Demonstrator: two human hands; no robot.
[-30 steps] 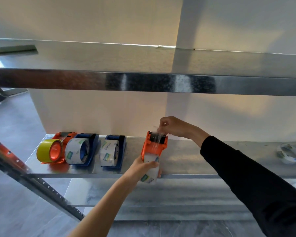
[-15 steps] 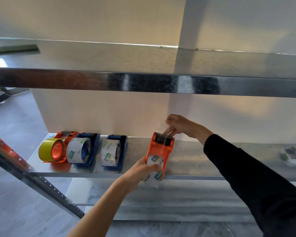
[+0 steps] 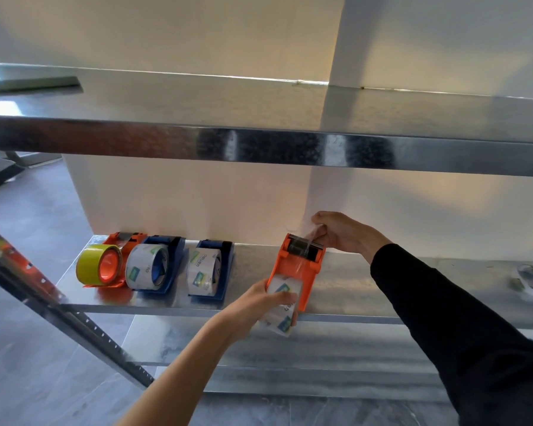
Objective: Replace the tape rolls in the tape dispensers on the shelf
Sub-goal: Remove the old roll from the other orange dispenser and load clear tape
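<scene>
While three dispensers [image 3: 226,262] are sitting loaded, the fourth [image 3: 285,265] is being threaded.
Left grip [image 3: 256,305] is holding roll [image 3: 282,285], right grip [image 3: 343,235] pinching tape [image 3: 310,237].

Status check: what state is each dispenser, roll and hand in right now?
Near orange dispenser: loaded, tape strip drawn over its far end.
Its clear roll: gripped by left hand.
Right hand: pinching the tape end.
Left blue dispenser, right blue dispenser: loaded, untouched.
Far orange dispenser: holds yellow roll.
Ring far right: loose, blurred.
</scene>
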